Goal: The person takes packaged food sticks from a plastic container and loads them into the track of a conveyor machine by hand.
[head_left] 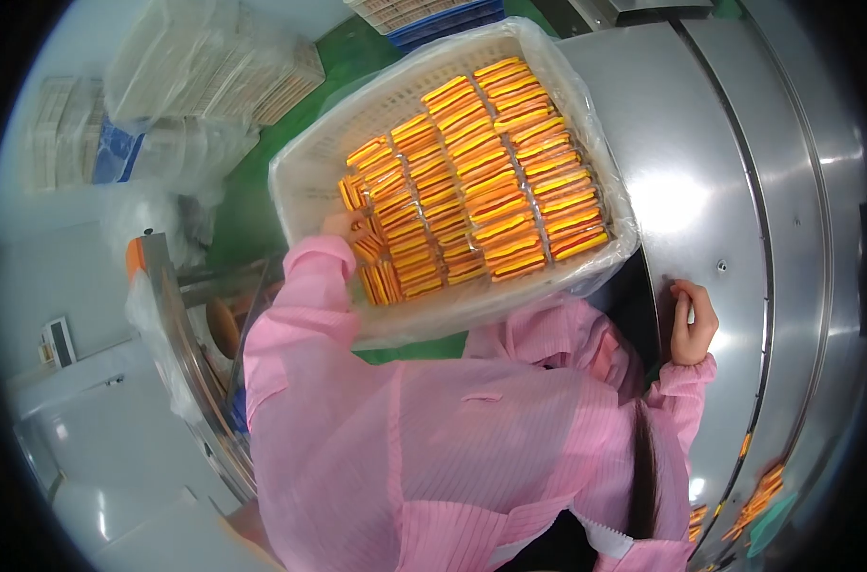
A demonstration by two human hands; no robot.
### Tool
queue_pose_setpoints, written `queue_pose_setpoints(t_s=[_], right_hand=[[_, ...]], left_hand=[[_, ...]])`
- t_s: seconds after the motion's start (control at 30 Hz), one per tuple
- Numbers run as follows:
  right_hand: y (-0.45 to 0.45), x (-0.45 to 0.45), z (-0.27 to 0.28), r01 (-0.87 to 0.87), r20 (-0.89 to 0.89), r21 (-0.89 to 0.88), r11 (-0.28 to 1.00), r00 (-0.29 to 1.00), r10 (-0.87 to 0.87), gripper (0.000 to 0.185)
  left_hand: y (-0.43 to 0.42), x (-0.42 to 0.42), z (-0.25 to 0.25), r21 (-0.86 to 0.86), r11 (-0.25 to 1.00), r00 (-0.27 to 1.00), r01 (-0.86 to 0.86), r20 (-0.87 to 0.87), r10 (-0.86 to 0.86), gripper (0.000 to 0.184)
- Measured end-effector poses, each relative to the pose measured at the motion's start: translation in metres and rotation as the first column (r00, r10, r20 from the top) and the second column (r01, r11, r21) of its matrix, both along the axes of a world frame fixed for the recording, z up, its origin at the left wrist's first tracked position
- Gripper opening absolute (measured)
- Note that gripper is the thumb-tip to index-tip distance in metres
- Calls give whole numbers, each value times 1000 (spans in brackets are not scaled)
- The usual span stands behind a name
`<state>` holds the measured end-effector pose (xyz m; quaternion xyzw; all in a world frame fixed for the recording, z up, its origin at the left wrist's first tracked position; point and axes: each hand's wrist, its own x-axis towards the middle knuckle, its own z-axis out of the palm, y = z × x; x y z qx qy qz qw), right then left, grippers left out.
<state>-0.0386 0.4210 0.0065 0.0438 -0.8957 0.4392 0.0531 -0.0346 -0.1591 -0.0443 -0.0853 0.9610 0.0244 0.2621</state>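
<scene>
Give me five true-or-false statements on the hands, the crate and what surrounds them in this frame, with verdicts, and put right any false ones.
1. The left hand is inside the crate. True.
2. The right hand grips the crate's rim. False: it is at the metal counter, apart from the crate.
3. The strips in the crate are plain green. False: they are orange and yellow, with darker red bands.
4. Both sleeves are pink. True.
5. The floor beyond the crate is white. False: it is green.
</scene>
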Motion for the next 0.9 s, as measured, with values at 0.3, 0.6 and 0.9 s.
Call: queue_pose_setpoints(t_s=[0.3, 0.6, 0.9], right_hand=[[-95, -43, 74, -422, -195, 34, 906, 886, 420, 34], [-192, -33, 83, -369, -114, 549, 750, 856, 504, 44], [-160, -45, 49, -522, 56, -190, 831, 840, 540, 67]], left_hand=[[95, -48, 129, 633, 753, 938, -181, -119, 326, 22], [231, -61, 128, 932, 242, 957, -268, 229, 178, 14], [219, -65, 165, 872, 219, 880, -438, 367, 302, 32]])
